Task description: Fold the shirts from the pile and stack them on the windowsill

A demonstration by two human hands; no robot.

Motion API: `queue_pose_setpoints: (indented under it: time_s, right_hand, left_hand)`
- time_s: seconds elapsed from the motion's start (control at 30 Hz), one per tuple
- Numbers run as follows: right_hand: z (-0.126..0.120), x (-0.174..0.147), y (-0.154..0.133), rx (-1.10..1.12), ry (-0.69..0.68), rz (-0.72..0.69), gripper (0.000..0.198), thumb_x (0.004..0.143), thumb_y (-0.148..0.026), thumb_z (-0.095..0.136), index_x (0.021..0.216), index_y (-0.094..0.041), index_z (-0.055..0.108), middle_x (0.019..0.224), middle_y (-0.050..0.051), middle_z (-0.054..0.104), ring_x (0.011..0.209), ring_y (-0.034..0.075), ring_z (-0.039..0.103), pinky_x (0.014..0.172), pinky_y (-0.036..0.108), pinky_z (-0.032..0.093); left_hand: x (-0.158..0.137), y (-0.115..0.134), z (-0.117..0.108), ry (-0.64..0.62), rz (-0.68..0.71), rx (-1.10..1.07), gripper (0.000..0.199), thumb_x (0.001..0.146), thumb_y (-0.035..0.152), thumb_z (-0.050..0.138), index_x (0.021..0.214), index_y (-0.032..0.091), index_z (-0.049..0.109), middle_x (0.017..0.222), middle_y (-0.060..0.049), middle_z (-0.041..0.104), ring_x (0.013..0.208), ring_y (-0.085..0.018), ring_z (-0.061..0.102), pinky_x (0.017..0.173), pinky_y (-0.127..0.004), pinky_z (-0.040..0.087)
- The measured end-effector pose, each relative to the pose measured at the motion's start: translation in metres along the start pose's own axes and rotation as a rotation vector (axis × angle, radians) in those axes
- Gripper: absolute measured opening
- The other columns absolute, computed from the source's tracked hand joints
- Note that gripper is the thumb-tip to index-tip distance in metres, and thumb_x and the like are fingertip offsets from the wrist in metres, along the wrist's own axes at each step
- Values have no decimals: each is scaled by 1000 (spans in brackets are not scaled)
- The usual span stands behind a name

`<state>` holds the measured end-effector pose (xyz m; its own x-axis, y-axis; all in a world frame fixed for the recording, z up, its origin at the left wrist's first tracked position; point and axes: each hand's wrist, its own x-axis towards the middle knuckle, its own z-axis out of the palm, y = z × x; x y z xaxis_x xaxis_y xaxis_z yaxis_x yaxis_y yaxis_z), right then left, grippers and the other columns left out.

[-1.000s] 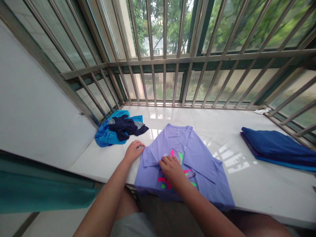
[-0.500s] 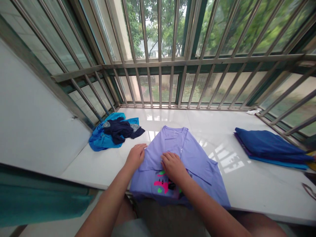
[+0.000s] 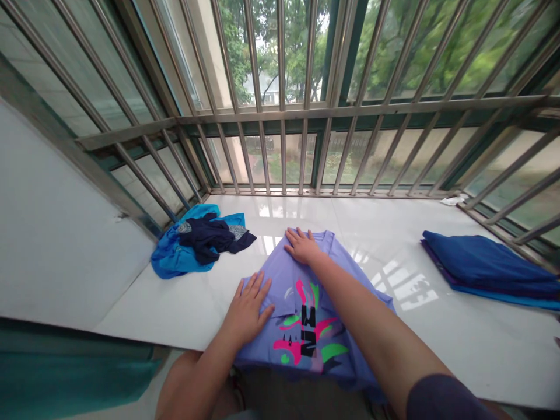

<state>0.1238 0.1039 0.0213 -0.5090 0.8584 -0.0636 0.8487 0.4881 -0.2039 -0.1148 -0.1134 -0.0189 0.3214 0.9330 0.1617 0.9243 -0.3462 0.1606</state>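
The purple shirt (image 3: 282, 277) is laid on the white ledge (image 3: 464, 344), and its lower end seems to be let over the front edge. The step in hand is judged to be smoothing: the left hand (image 3: 248, 309) is placed flat, fingers spread, beside the inward-turned sleeve (image 3: 284, 309); the right hand (image 3: 301, 246) is rested near the collar (image 3: 324, 235), fingers slightly parted. Nothing seems to be gripped. For the next move, a light pinch at a side edge is probably called for. Some room is left towards the loose clothes (image 3: 205, 239) at left and the folded stack (image 3: 485, 259) at right; behind, the space is limited by window bars (image 3: 283, 154).
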Motion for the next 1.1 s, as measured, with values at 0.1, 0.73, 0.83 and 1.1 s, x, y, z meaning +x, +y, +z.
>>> queue_pose_setpoints:
  time_s: [0.1,0.73,0.83,1.1]
  right_hand:
    - [0,14,12,12,13,37,68,113,-56,34,175,-26,27,180,10,24,167,34,19,132,67,8]
    - [-68,-168,108,-29,259,266,48,109,-31,50,150,-11,64,152,20,65,154,31,48,127,48,39]
    - [-37,-248,97,-27,280,147,48,106,-40,54,148,-19,67,149,15,68,149,33,54,125,52,44]
    - [30,-362,79,-46,359,92,44,101,-48,68,140,-29,71,145,13,69,129,33,68,109,49,56]
  left_hand:
    - [-1,2,-2,9,-5,-6,77,105,46,57,174,38,23,181,-5,26,165,-34,31,133,-63,24]
    - [0,-9,4,20,13,-35,72,106,53,52,173,37,29,179,-5,31,165,-33,31,133,-61,23]
    - [-3,-11,0,18,14,-56,71,107,51,51,173,33,31,178,-8,35,164,-33,32,132,-61,27]
    - [-49,-16,-5,168,-12,-112,47,108,41,48,151,28,60,161,-11,60,149,-32,56,126,-60,42]
